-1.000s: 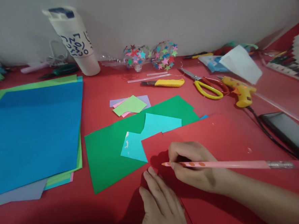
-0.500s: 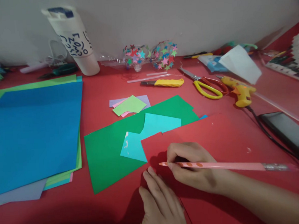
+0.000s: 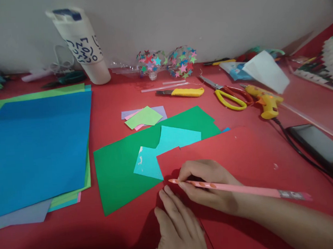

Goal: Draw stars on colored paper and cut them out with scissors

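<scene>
My right hand (image 3: 207, 187) grips a pink pencil (image 3: 243, 188), its tip pointing left over a sheet of red paper (image 3: 227, 147). My left hand (image 3: 181, 228) lies flat with fingers stretched out, pressing on the red paper's lower left part. Under the red sheet's left edge lies a light blue paper piece (image 3: 173, 138), overlapping a green sheet (image 3: 116, 176). The red paper blends with the red tabletop, so its lower edge is hard to make out.
Stacked coloured sheets (image 3: 40, 147) lie at left, near a white tumbler (image 3: 79, 47). Small paper scraps (image 3: 145, 117), a yellow cutter (image 3: 187, 92), scissors (image 3: 229, 98) and a glue gun (image 3: 268, 103) lie farther back. A phone (image 3: 320, 141) rests at right, beside the glue gun's cord.
My right hand has shifted a little left with the pencil, bringing the tip closer to the red paper's left edge. My left hand stays in place.
</scene>
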Tool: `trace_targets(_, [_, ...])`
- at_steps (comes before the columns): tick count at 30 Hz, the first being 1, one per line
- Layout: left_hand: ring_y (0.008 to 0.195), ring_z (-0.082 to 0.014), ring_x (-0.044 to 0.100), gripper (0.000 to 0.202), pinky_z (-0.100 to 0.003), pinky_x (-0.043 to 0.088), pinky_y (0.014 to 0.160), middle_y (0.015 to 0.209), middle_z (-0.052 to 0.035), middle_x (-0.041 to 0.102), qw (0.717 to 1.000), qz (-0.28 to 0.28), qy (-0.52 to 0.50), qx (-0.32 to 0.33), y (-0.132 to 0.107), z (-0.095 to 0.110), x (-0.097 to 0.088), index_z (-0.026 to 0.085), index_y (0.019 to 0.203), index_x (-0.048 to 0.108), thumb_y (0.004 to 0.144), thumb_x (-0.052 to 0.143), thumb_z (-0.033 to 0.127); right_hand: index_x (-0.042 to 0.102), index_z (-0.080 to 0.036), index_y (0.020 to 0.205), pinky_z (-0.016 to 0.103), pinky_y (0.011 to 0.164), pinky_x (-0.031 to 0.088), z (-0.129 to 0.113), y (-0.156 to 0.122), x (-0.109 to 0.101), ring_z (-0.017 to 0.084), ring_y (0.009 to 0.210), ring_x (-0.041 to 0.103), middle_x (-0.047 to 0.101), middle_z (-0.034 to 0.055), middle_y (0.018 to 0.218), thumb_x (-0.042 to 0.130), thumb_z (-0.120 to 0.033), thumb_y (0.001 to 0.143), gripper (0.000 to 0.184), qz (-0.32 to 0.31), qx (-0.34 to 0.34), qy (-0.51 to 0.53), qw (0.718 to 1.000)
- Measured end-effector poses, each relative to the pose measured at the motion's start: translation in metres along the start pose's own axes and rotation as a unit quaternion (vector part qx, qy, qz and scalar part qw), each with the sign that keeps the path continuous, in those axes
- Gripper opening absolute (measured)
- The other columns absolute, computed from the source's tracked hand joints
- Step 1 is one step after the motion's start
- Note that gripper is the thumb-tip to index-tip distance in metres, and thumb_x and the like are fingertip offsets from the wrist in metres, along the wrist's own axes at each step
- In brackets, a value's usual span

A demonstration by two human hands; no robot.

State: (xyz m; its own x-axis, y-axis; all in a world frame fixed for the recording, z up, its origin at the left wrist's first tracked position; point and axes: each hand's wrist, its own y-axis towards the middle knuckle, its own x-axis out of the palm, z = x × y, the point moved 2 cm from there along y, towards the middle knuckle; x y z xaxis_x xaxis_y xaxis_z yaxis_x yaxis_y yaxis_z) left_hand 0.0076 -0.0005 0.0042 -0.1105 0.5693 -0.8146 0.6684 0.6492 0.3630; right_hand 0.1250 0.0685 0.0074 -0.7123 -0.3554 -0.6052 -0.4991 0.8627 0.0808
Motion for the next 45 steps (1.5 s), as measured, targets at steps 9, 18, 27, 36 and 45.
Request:
trace_targets(9, [0.073,-0.0266,0.069,0.034,-0.034,0.051,0.057,0.08,-0.0144,0.073,1.0,-0.001,-0.003,0.004,-0.0007,0.0,-0.0001,0.01,0.073,0.072,0.075,0.045,0.03,0.052,-0.019,0.07,0.017,0.05,0.035,-0.002,-0.0009,-0.0004,0.007,0.052,0.048,0.056,-0.0043,0.058,0.048,-0.01,0.077,0.012,0.01,0.01,-0.016,1.0])
trace_targets(18, [0.073,-0.0269,0.069,0.032,-0.033,0.051,0.056,0.08,-0.0135,0.073,1.0,0.001,-0.008,0.011,-0.0009,-0.0011,0.0003,0.011,0.073,0.072,0.075,0.046,0.03,0.049,-0.02,0.067,0.016,0.046,0.033,0.0046,-0.0047,0.0009,0.007,0.048,0.046,0.053,-0.0056,0.055,0.05,-0.012,0.076,0.013,0.05,0.041,-0.043,0.997])
trace_targets(27, [0.074,-0.0278,0.069,0.031,-0.034,0.05,0.057,0.08,-0.0141,0.073,1.0,0.005,0.001,0.023,-0.0026,-0.0005,0.0013,0.01,0.075,0.071,0.075,0.047,0.03,0.044,-0.02,0.06,0.015,0.043,0.031,0.0023,-0.0029,-0.0008,0.006,0.044,0.043,0.049,-0.0064,0.05,0.047,-0.009,0.07,0.015,0.091,0.062,-0.039,0.993])
trace_targets(36, [0.073,-0.0262,0.069,0.03,-0.031,0.052,0.054,0.078,-0.0121,0.073,1.0,-0.005,-0.001,0.01,0.0011,-0.002,-0.0014,0.012,0.073,0.073,0.073,0.049,0.03,0.041,-0.02,0.058,0.016,0.04,0.03,0.0004,0.0001,-0.0043,0.007,0.042,0.041,0.048,-0.0059,0.048,0.045,-0.011,0.068,0.015,0.093,0.088,-0.025,0.991])
trace_targets(45, [0.073,-0.0275,0.069,0.031,-0.032,0.052,0.053,0.079,-0.0142,0.073,1.0,-0.001,-0.012,0.006,0.0011,-0.0014,-0.0009,0.011,0.072,0.073,0.074,0.048,0.029,0.042,-0.02,0.059,0.017,0.042,0.03,0.0014,-0.0021,-0.0026,0.007,0.044,0.041,0.048,-0.0057,0.05,0.045,-0.008,0.069,0.016,0.081,0.059,-0.034,0.994])
